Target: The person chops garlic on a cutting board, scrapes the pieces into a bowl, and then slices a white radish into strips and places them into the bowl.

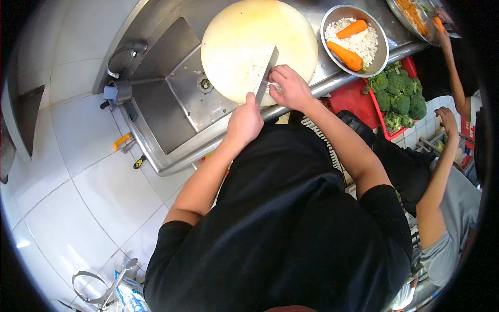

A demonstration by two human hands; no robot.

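Head cam, the one feed I've got: I see L hand point(245, 123) wrapped tight round the handle of a knife point(270, 66), blade angled up & away over a round chopping board point(228, 36). R hand point(292, 88) is right beside the blade, fingers bent, thumb near them, w/ some white stuff point(270, 88) at the fingertips; can't tell from my end if it's actually pinched. Chopped white bits point(256, 73) lie on the board just L of the knife.

Board overlaps the R side of a metal sink point(156, 119); tap point(125, 56) at far L corner. R of the board, near it, a metal bowl point(385, 48) w/ white pcs & 2 carrots point(345, 55) on top. Below that, I make out a red tray point(382, 122) full of broccoli point(399, 92).

Top R, a co-worker's hand point(442, 31) has a carrot pc point(438, 23) by a 2nd bowl w/ orange shreds point(411, 15). Lower down, another hand point(447, 120), grey sleeve, apart from my wearer's.
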